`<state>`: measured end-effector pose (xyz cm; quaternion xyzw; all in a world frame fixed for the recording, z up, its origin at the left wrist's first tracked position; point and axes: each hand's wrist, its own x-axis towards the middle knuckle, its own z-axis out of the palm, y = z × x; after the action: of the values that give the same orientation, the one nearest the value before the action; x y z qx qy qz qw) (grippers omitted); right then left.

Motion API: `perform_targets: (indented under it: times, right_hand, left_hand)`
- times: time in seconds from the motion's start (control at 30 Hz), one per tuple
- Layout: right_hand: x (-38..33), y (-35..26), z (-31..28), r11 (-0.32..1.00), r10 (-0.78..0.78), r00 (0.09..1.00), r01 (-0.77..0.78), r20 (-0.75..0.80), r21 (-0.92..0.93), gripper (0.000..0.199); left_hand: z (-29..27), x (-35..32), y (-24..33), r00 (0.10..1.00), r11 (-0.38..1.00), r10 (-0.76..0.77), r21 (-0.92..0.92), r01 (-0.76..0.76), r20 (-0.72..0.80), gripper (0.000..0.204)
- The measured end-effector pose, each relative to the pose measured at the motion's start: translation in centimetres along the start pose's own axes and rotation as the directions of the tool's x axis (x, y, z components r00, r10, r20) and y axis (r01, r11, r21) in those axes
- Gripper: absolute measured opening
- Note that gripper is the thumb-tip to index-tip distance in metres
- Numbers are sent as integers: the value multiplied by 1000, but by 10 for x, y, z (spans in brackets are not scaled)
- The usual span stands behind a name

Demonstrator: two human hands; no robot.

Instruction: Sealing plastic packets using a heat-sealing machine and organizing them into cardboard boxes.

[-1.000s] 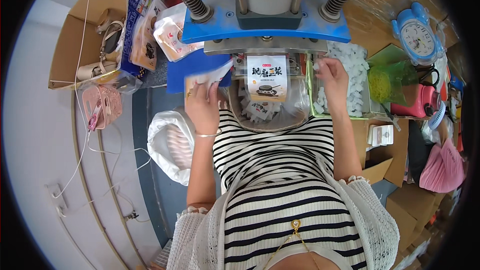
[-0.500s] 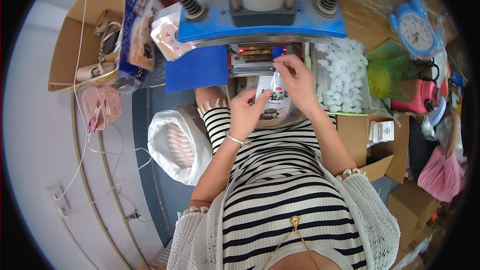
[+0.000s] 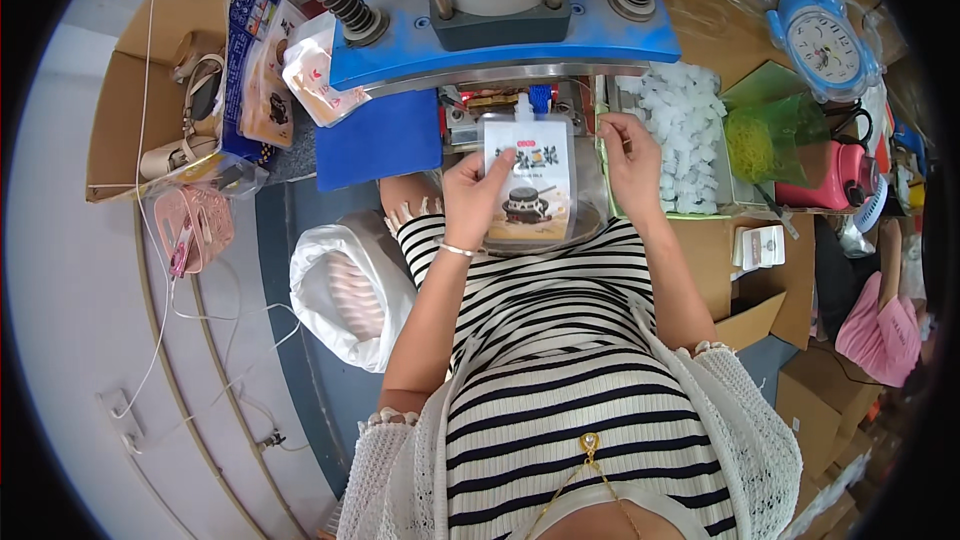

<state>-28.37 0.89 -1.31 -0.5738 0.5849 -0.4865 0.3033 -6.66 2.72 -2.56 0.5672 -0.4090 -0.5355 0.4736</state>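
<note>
In my left hand is a white spout pouch, with the thumb on its front and the fingers behind. The pouch stands upright, with a dark pot printed on its front and a pale spout at its top edge. My right hand is apart from the pouch, with its fingers curled together beside the tub of small white plastic pieces. Whether anything is between those fingers does not show. Behind the pouch, metal machine parts are partly hidden.
A blue press plate overhangs the work spot. To the left are a blue sheet, more printed pouches, a cardboard box and a white bag. At the right stand a blue alarm clock and a pink container.
My right hand has left the top of the pouch and moved right, to the tub's edge. The pouch, still in my left hand, now faces upward more squarely, its spout in sight.
</note>
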Motion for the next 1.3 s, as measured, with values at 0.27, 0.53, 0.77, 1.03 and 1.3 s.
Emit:
perform_targets:
  times: [0.27, 0.53, 0.77, 1.03, 1.3]
  right_hand:
    - [5, -3, 8, 985, -132, 991, 128, -21, -118, 9]
    - [0, -19, -2, 931, -290, 957, 287, 18, -226, 8]
    - [-114, -33, -12, 939, -205, 887, 298, 413, -172, 13]
    - [-20, 130, 42, 878, -8, 1000, 2, -10, -479, 56]
    - [-22, 100, -25, 804, 21, 996, 35, 87, -593, 55]
  left_hand:
    - [0, 34, 14, 996, 999, 2, -44, -5, -84, 24]
    - [-29, 9, -13, 1000, 991, -23, 136, 20, 15, 28]
    - [-94, -43, -62, 968, 805, 78, 557, -202, 239, 36]
    - [-123, 105, -165, 895, 485, 414, 872, -66, -163, 62]
    - [-81, 98, -157, 976, 678, 114, 733, 59, -184, 75]
